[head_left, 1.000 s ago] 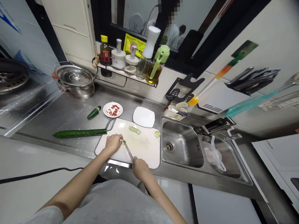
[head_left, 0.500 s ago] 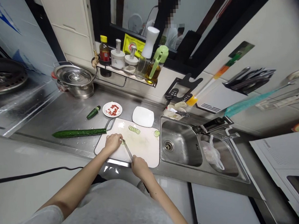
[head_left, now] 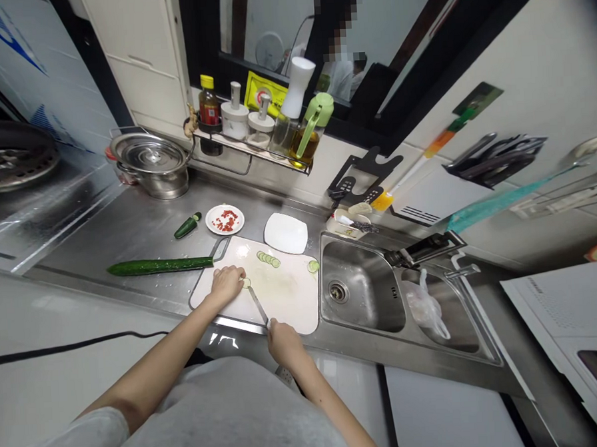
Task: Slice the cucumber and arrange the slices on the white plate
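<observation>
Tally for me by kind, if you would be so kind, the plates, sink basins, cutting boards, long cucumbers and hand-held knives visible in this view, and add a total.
Plates: 2
Sink basins: 2
Cutting board: 1
Long cucumber: 1
Hand-held knife: 1
Total: 7

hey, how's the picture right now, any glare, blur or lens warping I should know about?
Head view: glare whitens the upper left of the cutting board; head view: reflections streak the steel countertop; head view: the window frame slants steeply, likely partly wide-angle distortion; head view: the knife shows no obvious motion smear.
</observation>
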Demonstrator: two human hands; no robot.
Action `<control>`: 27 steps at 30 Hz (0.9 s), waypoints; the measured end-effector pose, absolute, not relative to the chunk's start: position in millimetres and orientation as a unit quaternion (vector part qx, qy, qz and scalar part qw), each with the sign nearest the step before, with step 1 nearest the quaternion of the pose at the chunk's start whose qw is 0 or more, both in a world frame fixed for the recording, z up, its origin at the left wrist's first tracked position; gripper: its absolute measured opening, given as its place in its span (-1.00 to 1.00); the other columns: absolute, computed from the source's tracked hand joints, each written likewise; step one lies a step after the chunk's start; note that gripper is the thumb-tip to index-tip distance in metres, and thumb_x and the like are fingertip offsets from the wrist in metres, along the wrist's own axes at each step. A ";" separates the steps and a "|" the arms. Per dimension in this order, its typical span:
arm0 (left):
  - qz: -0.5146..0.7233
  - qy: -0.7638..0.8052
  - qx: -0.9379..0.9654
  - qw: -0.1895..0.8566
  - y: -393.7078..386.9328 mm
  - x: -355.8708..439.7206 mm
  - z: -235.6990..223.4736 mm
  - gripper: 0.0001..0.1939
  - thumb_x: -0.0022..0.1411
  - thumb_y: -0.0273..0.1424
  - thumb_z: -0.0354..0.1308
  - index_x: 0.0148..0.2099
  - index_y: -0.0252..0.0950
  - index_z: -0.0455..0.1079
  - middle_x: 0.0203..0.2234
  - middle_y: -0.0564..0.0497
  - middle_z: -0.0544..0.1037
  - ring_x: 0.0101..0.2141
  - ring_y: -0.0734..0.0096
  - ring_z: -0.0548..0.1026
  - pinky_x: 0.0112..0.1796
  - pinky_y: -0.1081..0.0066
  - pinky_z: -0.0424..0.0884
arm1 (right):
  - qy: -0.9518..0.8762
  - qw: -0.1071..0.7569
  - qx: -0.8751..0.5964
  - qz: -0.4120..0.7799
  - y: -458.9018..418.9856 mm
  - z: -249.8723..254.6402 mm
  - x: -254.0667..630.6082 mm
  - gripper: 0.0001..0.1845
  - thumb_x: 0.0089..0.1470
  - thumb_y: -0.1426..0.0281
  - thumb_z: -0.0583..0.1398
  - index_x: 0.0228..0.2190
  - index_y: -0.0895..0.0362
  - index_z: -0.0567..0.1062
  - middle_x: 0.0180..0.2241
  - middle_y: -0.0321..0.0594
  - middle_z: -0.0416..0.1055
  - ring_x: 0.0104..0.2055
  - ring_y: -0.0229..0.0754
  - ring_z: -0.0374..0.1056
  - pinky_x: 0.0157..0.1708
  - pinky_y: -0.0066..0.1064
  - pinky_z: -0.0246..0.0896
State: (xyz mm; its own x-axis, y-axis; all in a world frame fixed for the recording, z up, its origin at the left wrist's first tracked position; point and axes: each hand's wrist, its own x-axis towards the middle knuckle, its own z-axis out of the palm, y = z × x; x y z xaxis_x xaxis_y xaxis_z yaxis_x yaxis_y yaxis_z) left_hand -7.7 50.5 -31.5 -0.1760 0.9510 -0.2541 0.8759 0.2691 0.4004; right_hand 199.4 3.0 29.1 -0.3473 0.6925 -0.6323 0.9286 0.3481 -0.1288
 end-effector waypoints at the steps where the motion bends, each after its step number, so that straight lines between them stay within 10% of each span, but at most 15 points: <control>1: 0.082 0.763 0.599 0.229 50.7 -7.1 -31.8 -0.75 0.18 -0.41 0.04 -0.13 -0.21 0.47 -0.15 -0.12 0.53 -0.07 0.12 0.42 -0.06 0.17 0.18 | 0.785 0.243 0.516 -0.243 1.7 28.3 202.6 -0.68 0.17 0.53 -0.01 -0.07 0.22 0.40 -0.17 0.08 0.51 -0.10 -0.01 0.44 -0.28 -0.36 0.17; 27: 0.182 0.833 0.462 0.244 10.8 -38.8 -40.1 -0.82 0.19 -0.35 0.06 -0.18 -0.15 0.44 -0.28 0.08 0.61 -0.20 0.32 0.51 -0.11 0.35 0.24 | 0.747 0.152 0.586 -0.274 26.8 18.3 258.7 -0.69 0.23 0.42 -0.04 -0.17 0.23 0.45 -0.18 0.04 0.52 -0.11 -0.11 0.40 -0.28 -0.43 0.02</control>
